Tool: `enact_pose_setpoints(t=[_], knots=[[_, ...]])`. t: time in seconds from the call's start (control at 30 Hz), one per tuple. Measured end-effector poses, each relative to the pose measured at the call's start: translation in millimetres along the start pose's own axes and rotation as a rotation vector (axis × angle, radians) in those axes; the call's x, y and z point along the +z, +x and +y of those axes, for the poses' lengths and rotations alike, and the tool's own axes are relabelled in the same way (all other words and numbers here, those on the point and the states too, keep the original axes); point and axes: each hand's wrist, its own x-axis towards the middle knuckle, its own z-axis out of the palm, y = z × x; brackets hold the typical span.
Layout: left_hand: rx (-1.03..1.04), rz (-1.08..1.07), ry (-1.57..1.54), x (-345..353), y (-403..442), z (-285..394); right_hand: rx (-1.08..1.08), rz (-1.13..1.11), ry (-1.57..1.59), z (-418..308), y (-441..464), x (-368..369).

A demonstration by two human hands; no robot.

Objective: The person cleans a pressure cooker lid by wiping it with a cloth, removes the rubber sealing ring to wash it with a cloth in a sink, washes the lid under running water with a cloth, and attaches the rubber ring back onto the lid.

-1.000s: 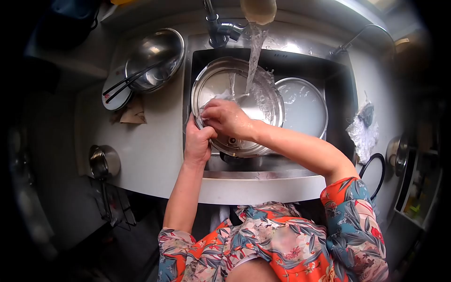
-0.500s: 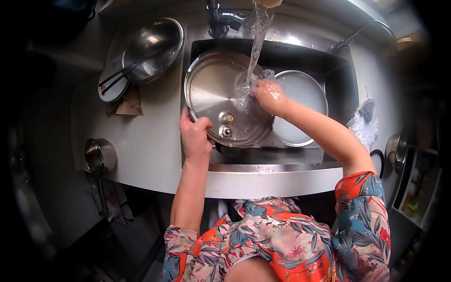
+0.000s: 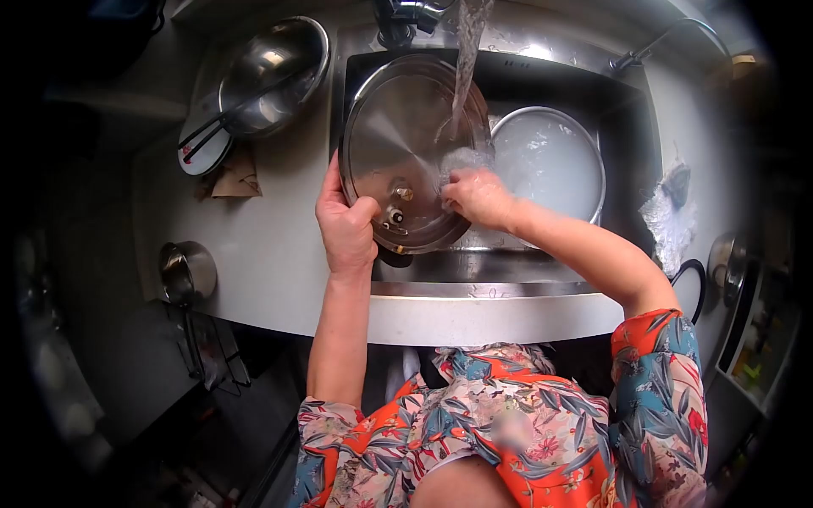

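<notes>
My left hand (image 3: 348, 222) grips the near left rim of a wide, round stainless steel pan (image 3: 385, 140), thumb over the edge. The pan is tilted in the sink, and two small shiny fittings or reflections show low in it. Closed on a pale, wet, mesh-like scrubber (image 3: 464, 161), my right hand (image 3: 481, 198) is at the pan's right inner wall. A stream of tap water (image 3: 466, 72) falls into the pan just above this hand. To its right, a round basin of cloudy water (image 3: 549, 165) sits in the sink.
The steel sink (image 3: 631, 161) has a dark faucet (image 3: 396, 25) behind it. On the left counter are a steel bowl (image 3: 279, 80) with black chopsticks (image 3: 203, 140), a small plate (image 3: 203, 159) and a saucepan (image 3: 188, 271). A wet white cloth (image 3: 669, 218) lies at right.
The pan has tilted up more toward its left side. My right hand has moved nearer to me along the pan's right wall with the scrubber. The left hand keeps its grip.
</notes>
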Motion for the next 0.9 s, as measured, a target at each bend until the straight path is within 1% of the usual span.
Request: enact_pose_setpoints(t=[0.03, 0.13, 0.17, 0.23, 0.27, 0.37, 0.4, 0.43, 0.5, 0.6, 0.63, 0.7, 0.8, 0.83, 0.9], knots=[[-0.007, -0.001, -0.001, -2, 0, 0, -0.013, 0.031, -0.034, 2, 1, -2], [-0.022, -0.012, -0.011, -5, 2, -2, 0.102, 0.080, 0.450, -17, -3, -8], [-0.022, -0.007, -0.020, -7, 2, -3, 0.080, 0.122, 0.600, -30, -5, -9], [-0.023, -0.013, -0.032, -5, 1, -1, 0.070, 0.151, 0.655, -48, -2, -4], [-0.024, -0.023, -0.036, -1, 0, 3, 0.063, 0.189, 0.619, -53, -2, -3], [-0.032, -0.023, -0.036, 1, -1, 8, 0.068, 0.245, 0.338, -39, -4, 4], [-0.036, -0.020, -0.036, 1, 0, 8, 0.144, 0.239, 0.216, -26, -5, 6], [-0.046, -0.004, -0.040, -1, 1, 7, 0.197, 0.289, 0.226, -15, -2, 6], [-0.063, 0.034, -0.047, -9, 3, 3, 0.247, 0.319, 0.341, -11, -4, 0], [-0.108, 0.056, -0.070, -14, 2, -2, 0.104, 0.407, 0.592, -35, -1, -9], [-0.104, 0.068, -0.065, -13, 1, -3, 0.080, 0.414, 0.578, -43, 0, -6], [-0.093, 0.088, -0.057, -6, 0, -4, 0.059, 0.406, 0.428, -38, 2, -2], [-0.089, 0.079, -0.047, -5, -1, 2, 0.144, 0.462, 0.113, 14, 12, 9], [-0.107, 0.085, -0.041, -7, -1, 1, 0.196, 0.430, 0.077, 22, 12, 4], [-0.144, 0.100, -0.033, -11, -2, -1, 0.103, 0.504, 0.033, 23, 15, 3]])
